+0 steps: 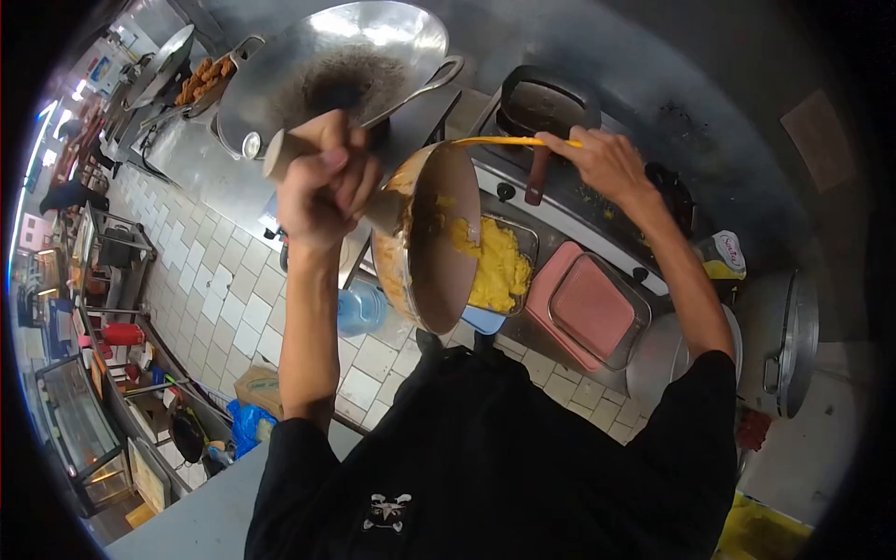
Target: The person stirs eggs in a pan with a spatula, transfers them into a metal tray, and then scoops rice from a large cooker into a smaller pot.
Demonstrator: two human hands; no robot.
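My left hand (322, 182) is wrapped round the light-coloured handle of a deep frying pan (448, 252). The pan is tipped on its side, its pale inside facing right, with brown stains on the outside. In my right hand (607, 163) is the thin orange handle of a spatula (495, 140). It reaches to the pan's upper rim, and I cannot make out its working end. Yellow food like scrambled egg (499, 266) lies in a metal tray (530, 245) beside and below the pan. Some of it clings at the pan's edge.
A large wok (373, 33) with a ladle (411, 96) stands at upper left, near fried food (203, 82). A square pan (546, 107) sits on the stove at right. Below are pink trays (597, 303), a clear blue container (361, 308) and a big pot (793, 345).
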